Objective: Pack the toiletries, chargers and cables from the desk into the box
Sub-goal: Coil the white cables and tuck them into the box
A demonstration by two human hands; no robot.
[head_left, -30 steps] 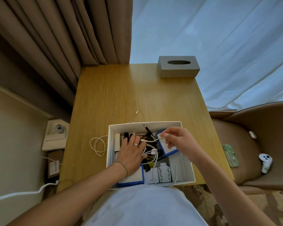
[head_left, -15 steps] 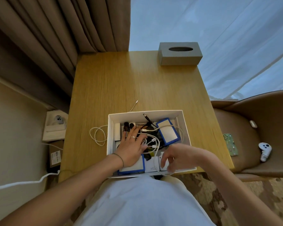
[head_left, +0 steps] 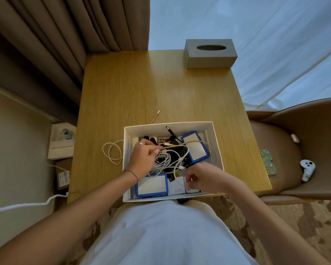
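While the box [head_left: 216, 148] sits at the bench's [head_left: 141, 88] near edge, left hand [head_left: 143, 159] pinches the cable [head_left: 112, 153] trailing over its left wall; right hand [head_left: 204, 177], curled, grips a charger; next, draw the loop inside

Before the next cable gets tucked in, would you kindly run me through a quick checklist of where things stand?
1. White box fully on the desk: not ok, its near edge overhangs the desk edge.
2. All cables inside: not ok, a white cable loop lies on the desk left of the box, and a plug tip lies behind it.
3. Left hand gripping the cable bundle: ok.
4. Right hand holding something: cannot tell.
5. Both blue-edged cases in the box: ok.
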